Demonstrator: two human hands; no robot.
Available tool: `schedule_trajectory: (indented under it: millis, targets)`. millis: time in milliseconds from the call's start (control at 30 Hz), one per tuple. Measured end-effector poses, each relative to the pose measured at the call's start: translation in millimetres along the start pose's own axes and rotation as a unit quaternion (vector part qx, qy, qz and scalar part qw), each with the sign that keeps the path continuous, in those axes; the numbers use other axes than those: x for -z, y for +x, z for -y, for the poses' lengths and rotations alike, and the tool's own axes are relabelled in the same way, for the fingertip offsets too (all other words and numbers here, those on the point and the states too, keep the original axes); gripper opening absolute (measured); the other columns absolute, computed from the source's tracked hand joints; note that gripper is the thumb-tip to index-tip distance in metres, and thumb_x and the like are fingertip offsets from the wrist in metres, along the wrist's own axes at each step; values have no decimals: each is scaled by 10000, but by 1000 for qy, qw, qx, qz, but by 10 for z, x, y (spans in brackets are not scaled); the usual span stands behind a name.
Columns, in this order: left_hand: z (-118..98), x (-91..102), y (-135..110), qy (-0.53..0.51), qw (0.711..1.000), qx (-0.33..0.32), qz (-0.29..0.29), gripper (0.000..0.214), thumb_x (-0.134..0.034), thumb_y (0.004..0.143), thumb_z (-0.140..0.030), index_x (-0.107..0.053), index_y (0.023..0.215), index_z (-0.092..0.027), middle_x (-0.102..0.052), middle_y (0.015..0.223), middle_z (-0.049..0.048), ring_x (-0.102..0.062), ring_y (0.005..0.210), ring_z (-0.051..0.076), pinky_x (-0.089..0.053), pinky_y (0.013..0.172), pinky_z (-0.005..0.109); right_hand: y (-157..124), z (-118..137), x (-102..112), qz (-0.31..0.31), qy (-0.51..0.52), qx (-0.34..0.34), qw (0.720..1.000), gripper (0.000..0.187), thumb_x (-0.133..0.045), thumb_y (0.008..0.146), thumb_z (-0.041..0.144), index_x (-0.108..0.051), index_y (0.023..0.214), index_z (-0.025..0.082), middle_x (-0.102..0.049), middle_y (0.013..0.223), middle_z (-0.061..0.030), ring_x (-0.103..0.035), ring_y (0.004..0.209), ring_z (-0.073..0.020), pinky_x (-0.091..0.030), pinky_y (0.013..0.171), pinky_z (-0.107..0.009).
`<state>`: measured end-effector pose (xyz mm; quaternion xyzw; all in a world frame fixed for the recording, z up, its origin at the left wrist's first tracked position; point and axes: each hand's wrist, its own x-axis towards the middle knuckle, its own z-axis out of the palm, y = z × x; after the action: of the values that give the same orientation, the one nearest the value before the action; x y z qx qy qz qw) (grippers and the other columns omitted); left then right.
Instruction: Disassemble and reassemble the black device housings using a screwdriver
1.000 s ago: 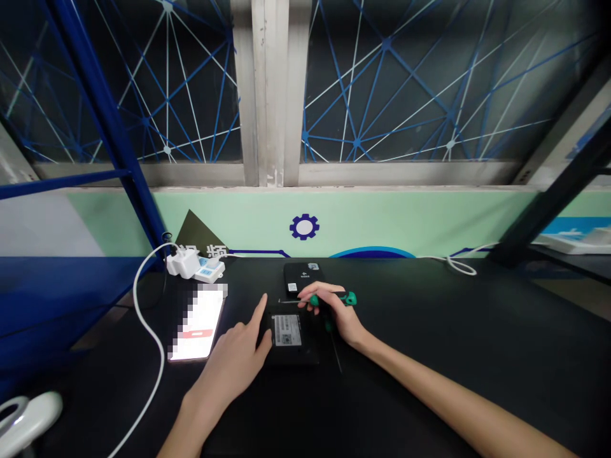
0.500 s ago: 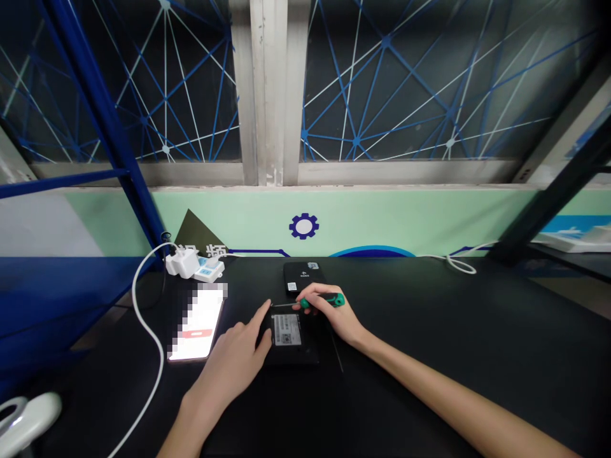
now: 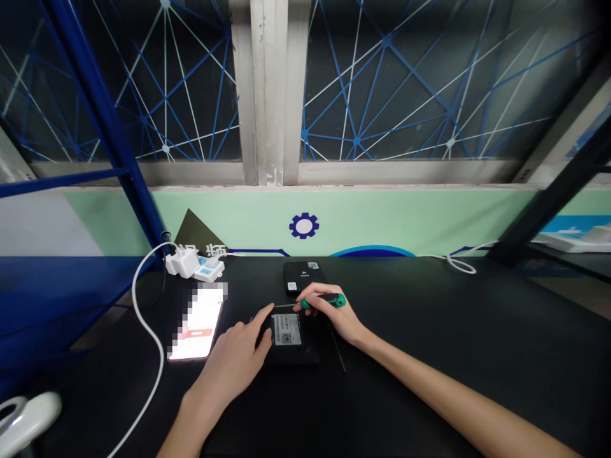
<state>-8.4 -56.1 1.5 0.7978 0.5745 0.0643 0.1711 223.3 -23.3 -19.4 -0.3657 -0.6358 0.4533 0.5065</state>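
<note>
A flat black device with a white label lies on the dark table. My left hand rests at its left edge, index finger stretched toward its far left corner, the other fingers loosely curled. My right hand is closed on a green-handled screwdriver. The thin shaft lies almost level and points left along the device's far edge, its tip near my left fingertip. A second thin tool lies on the table under my right wrist.
A lit phone lies left of the device, on a white cable running to a charger and power strip. Another black box sits behind. A blue frame stands left, a white object at the bottom left.
My right hand and the screwdriver shifted left and slightly down, bringing the tip to the device's far left corner. My left index finger lowered toward that corner.
</note>
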Motion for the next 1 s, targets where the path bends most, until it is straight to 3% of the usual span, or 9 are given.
schedule_trajectory:
  millis: [700, 867, 1000]
  targets:
    - [-12, -1, 4, 26, 999, 19, 6, 607, -291, 1036, -434, -209, 1613, -263, -699, 945, 99, -679, 871, 291, -415, 652, 301, -11, -39, 3, -42, 29, 9, 999, 373, -645, 896, 486, -752, 769, 152, -734, 669, -61, -581, 548, -128, -447, 542, -234]
    - [-2, -17, 29, 25, 999, 23, -10, 529, -319, 1038, -445, -328, 1538, -274, -690, 854, 64, -679, 829, 288, -393, 631, 294, 13, -43, 19, -52, 44, 4, 998, 372, -623, 911, 470, -755, 771, 152, -730, 658, -62, -563, 528, -124, -435, 525, -232]
    - [10, -27, 54, 27, 998, 44, -34, 346, -385, 1027, -423, -464, 1297, -223, -656, 758, 35, -662, 748, 267, -354, 579, 279, 32, -52, 33, -57, 65, 0, 996, 381, -609, 917, 466, -759, 766, 151, -727, 645, -63, -550, 514, -122, -423, 514, -232]
